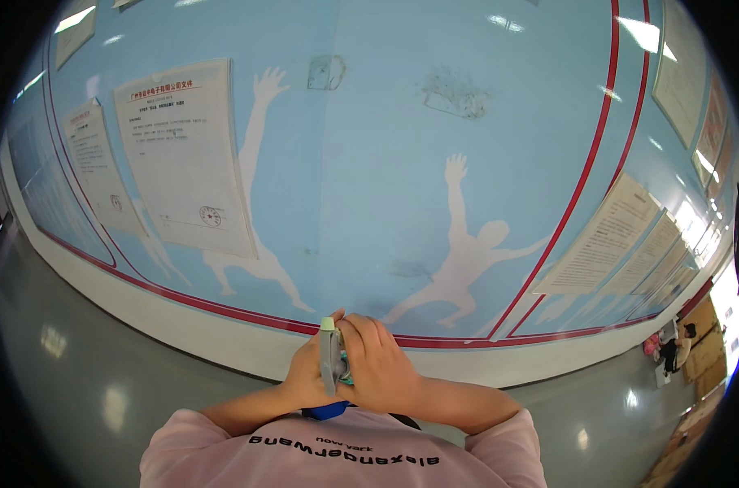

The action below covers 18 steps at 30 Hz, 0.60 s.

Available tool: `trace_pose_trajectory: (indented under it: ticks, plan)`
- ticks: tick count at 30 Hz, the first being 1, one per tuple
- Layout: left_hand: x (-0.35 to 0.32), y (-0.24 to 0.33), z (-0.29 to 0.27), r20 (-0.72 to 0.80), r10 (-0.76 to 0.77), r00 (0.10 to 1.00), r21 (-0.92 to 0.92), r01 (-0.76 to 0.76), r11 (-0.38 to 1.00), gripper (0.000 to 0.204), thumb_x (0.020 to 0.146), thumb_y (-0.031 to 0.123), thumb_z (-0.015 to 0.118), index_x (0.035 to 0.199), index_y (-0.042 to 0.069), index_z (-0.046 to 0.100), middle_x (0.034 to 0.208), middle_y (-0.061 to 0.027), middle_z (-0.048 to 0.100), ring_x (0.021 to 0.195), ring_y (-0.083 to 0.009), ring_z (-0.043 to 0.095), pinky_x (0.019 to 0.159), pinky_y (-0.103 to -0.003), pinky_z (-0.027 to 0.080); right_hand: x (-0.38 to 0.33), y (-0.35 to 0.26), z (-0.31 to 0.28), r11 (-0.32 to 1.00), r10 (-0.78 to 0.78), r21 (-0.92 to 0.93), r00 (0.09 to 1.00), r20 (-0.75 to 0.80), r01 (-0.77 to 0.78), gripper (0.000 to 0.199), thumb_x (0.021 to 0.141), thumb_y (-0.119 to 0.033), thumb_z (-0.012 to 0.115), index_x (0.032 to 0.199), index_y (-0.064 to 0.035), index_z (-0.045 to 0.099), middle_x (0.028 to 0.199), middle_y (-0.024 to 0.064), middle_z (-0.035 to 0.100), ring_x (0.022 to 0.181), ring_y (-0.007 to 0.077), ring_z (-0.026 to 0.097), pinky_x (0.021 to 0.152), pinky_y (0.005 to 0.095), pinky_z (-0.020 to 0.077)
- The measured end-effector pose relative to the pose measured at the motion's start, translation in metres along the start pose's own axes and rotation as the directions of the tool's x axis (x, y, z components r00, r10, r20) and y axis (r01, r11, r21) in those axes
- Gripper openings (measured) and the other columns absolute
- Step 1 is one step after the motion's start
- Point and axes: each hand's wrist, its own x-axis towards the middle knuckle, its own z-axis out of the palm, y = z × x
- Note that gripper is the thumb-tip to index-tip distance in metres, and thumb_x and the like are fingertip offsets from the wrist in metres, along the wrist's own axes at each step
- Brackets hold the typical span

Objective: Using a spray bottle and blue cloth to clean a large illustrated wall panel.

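Close in front of my chest, my left hand [305, 376] and my right hand [377, 366] are together around a slim grey thing with a pale green tip [329, 358]. Its tip points away from me, toward the wall. It resembles the head of a spray bottle, but my fingers hide too much to be sure. A bit of teal shows between it and my right hand, whose fingers are bent over the far end. My left hand is closed along the other side. Just below the hands, a blue piece [325, 411] shows; whether it joins the grey thing, I cannot tell.
A light blue wall [369, 163] with white figure silhouettes and red lines stands before me. Paper notices [186, 159] hang on it left and right. Grey shiny floor [85, 342] runs along its foot. At far right are a person [678, 350] and brown boxes [705, 358].
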Motion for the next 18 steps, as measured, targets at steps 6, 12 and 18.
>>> trace_pose_trajectory:
  ticks: [6, 12, 18]
  plan:
    - [-0.011, 0.011, 0.002, 0.022, -0.214, 0.977, -0.418, 0.204, 0.885, 0.077, 0.068, 0.027, 0.076, 0.131, 0.0, 0.04, 0.11, -0.0171, 0.06, 0.112, -0.0303, 0.055, 0.091, -0.036, 0.045, 0.013, -0.001, -0.035, 0.993, -0.036, 0.115, 0.959, 0.281, 0.003, 0.078, 0.073, -0.042, 0.07, 0.119, 0.0141, 0.039, 0.117, 0.0241, 0.042, 0.105, 0.034, 0.048, 0.09, 0.0397, 0.0435]
    - [-0.017, 0.0, -0.011, 0.221, -0.025, 0.975, -0.255, 0.083, 0.963, 0.064, 0.067, 0.021, 0.075, 0.121, 0.001, 0.048, 0.104, -0.0113, 0.064, 0.09, -0.0217, 0.065, 0.076, -0.031, 0.049, 0.041, 0.004, -0.1, 0.936, -0.264, -0.147, 0.914, 0.307, 0.32, 0.056, 0.072, -0.039, 0.071, 0.108, 0.0017, 0.058, 0.104, 0.0108, 0.057, 0.099, 0.0271, 0.055, 0.081, 0.0378, 0.048]
    - [-0.001, 0.029, -0.025, 0.172, -0.122, 0.977, -0.472, 0.191, 0.861, 0.059, 0.067, 0.021, 0.076, 0.117, 0.002, 0.051, 0.099, -0.0073, 0.065, 0.08, -0.0189, 0.067, 0.067, -0.027, 0.049, 0.134, 0.049, -0.191, 0.691, -0.482, -0.703, 0.831, -0.277, 0.166, 0.048, 0.062, -0.019, 0.078, 0.107, -0.01, 0.061, 0.108, 0.0084, 0.058, 0.102, 0.027, 0.054, 0.086, 0.0375, 0.0446]
